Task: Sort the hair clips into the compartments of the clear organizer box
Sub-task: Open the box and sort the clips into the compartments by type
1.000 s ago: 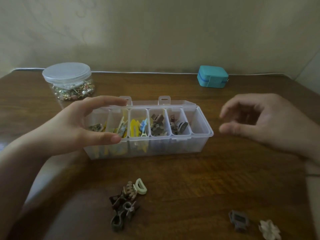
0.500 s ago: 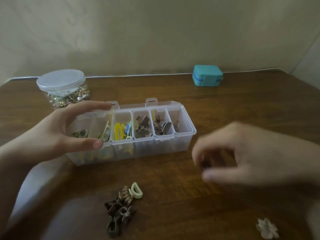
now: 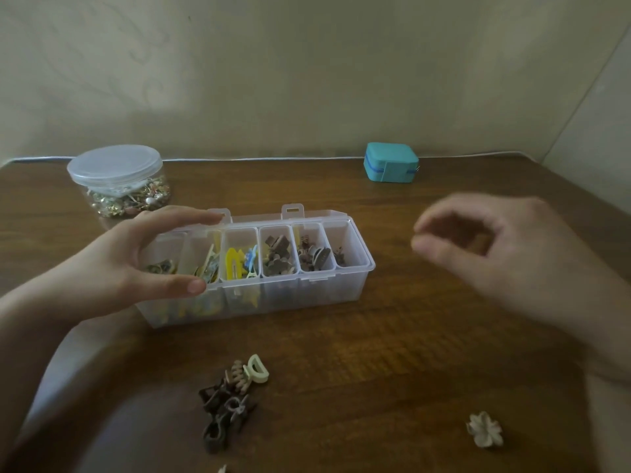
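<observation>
Teal case (image 3: 391, 162), brown table (image 3: 409, 336), yellow clips (image 3: 234, 268), cream flower clip (image 3: 485, 429).

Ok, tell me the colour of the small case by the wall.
Teal small case, clearest in the head view.

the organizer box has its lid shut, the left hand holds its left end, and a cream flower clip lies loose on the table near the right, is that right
Not quite: in the head view the organizer box stands open, its lid folded back behind the compartments. The rest holds: the left hand holds its left end, and the cream flower clip lies loose on the table near the right.
</observation>
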Motion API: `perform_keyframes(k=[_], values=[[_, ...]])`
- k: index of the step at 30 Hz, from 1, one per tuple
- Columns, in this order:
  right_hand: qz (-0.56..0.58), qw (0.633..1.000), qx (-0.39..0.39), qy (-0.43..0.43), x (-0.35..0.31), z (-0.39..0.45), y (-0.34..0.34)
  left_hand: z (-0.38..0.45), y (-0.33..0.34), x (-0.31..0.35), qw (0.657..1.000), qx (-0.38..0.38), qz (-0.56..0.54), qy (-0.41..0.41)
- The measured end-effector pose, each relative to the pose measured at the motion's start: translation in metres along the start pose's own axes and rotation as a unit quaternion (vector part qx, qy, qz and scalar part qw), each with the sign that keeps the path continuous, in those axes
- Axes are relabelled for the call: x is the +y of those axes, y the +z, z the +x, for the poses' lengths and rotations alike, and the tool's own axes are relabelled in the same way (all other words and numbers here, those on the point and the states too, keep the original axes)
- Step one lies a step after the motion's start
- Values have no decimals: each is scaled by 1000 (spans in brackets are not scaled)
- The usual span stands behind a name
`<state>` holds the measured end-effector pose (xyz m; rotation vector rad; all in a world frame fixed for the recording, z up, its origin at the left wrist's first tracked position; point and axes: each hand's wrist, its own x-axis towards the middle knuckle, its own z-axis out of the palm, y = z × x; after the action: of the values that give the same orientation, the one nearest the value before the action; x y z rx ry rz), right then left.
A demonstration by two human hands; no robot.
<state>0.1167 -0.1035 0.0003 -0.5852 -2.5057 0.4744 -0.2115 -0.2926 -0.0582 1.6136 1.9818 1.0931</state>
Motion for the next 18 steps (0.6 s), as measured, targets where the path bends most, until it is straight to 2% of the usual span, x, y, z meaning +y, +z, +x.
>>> perform_keyframes(k=[3,5,8,13,16,18], values=[[-142,982,-124,21,-11,-43,-5,2,2,1,1000,-4,5,10],[-227,959,-161,53,-17,-76,5,3,4,3,1000,-12,10,15],[-235,953,-171,89,-17,-99,23,3,5,4,1000,-19,15,15],[-199,979,-40,-1,-8,-83,32,0,5,7,1000,-28,12,8],[-71,994,80,-36,-16,-30,30,-1,5,8,1000,-27,13,6],[-29,993,113,-35,-18,3,39,-1,5,8,999,-32,15,7]])
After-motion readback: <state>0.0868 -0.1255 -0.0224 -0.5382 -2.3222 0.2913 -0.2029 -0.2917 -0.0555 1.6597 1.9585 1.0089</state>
